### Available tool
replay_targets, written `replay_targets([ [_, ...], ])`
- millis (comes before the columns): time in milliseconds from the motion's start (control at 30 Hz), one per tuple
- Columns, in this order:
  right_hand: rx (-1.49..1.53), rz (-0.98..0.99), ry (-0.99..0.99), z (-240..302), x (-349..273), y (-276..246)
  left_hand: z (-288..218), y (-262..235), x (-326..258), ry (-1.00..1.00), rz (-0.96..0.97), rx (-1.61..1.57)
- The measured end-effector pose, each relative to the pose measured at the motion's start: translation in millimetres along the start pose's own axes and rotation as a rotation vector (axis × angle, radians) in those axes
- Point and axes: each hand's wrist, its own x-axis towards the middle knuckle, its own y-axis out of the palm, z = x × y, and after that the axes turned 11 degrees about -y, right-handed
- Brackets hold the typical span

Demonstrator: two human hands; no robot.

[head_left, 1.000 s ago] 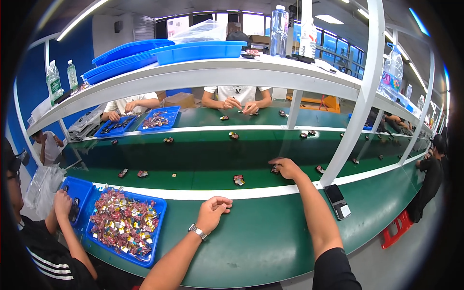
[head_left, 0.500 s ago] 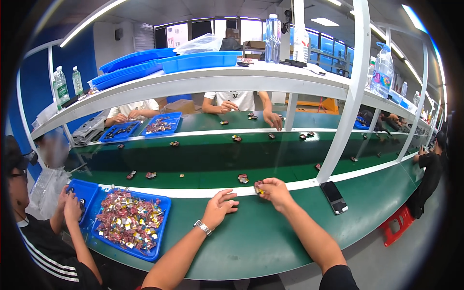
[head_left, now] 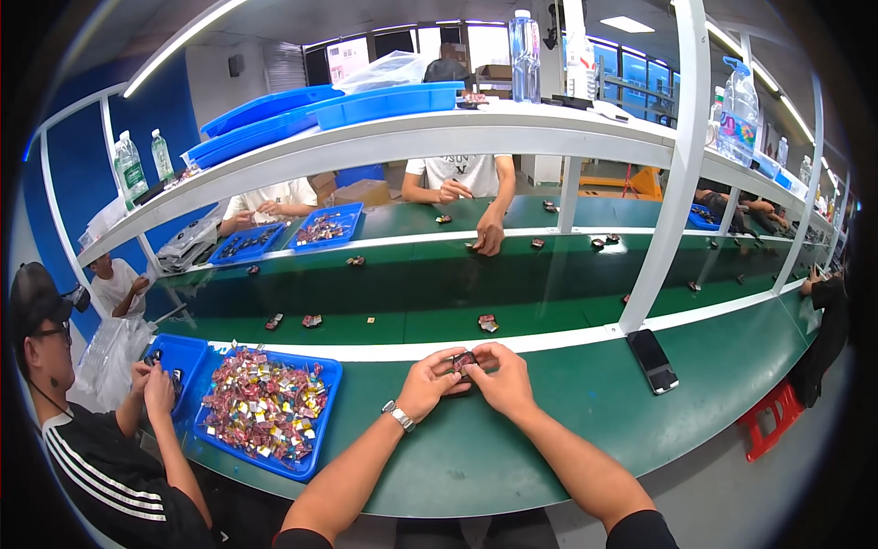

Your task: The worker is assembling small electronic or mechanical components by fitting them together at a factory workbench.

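My left hand [head_left: 426, 386], with a metal watch [head_left: 399, 415] on its wrist, and my right hand [head_left: 506, 382] meet over the green tabletop. Between their fingertips is a small dark part with reddish bits [head_left: 465, 362], gripped from both sides. The fingers cover much of it, so its exact kind cannot be told. Left of my hands stands a blue tray [head_left: 333, 403] heaped with small reddish, white and yellow pieces [head_left: 261, 403]. Just beyond my hands, on the green belt, lies a small red-and-white part [head_left: 487, 323].
A black phone [head_left: 652, 361] lies to my right, by a white post [head_left: 672, 183]. A white shelf [head_left: 412, 137] carrying blue trays [head_left: 389, 105] and bottles spans overhead. At my left a co-worker [head_left: 101, 457] handles parts; others sit across the belt. A red stool [head_left: 773, 421] stands at far right.
My right hand has drawn back from the belt's edge with the small part. My left hand has moved right and closed on it too. The view has shifted slightly.
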Motion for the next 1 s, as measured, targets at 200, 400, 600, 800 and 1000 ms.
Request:
replay_targets([
  [200,-0.221,0.069,-0.372,5,0,-10,2,-5,0,-0.014,-0.019,0.013],
  [400,-0.257,0.204,-0.470,-9,4,-16,-4,-5,-2,-0.077,-0.030,0.062],
  [600,-0.258,0.337,-0.499,-13,8,-25,1,-8,2,-0.106,0.011,0.138],
  [800,-0.132,0.366,-0.347,-21,6,-21,2,-9,2,-0.104,0.030,0.168],
  [1000,0.006,0.453,-0.264,-27,9,-26,0,-8,0,-0.104,0.063,0.211],
])
